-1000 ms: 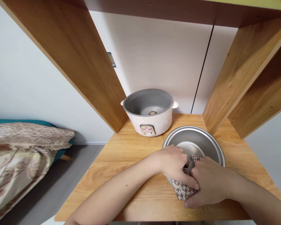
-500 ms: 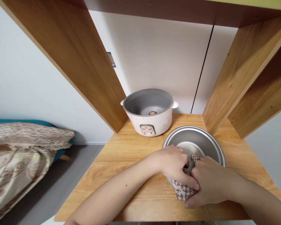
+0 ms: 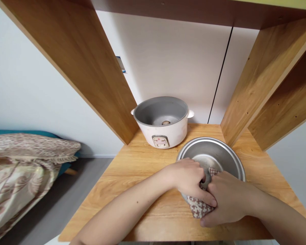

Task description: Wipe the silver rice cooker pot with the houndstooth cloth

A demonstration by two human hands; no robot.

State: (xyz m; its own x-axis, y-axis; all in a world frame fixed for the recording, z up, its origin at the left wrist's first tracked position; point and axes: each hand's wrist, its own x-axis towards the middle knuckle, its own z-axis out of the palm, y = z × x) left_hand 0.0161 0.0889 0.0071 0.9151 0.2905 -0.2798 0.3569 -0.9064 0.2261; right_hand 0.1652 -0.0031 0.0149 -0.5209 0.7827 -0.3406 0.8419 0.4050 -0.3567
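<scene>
A metal inner pot (image 3: 214, 153) stands on the wooden table (image 3: 142, 177) in front of me. My left hand (image 3: 190, 178) grips its near rim, fingers curled over the edge and thumb on the outside. My right hand (image 3: 228, 199) is closed on a brown-and-white patterned cloth (image 3: 197, 207), pressing it over the pot's near rim and outer wall. Part of the cloth shows inside the pot between my hands. Behind the pot sits a white rice cooker body (image 3: 163, 122), open, with no pot in it.
Slanted wooden shelf panels (image 3: 91, 68) rise on the left and right of the table, with a white wall behind. A bed with a patterned blanket (image 3: 22, 163) lies at the lower left, beyond grey floor.
Almost nothing differs; my right hand has shifted very slightly with the cloth against the pot rim. The pot and my left hand stay where they were.
</scene>
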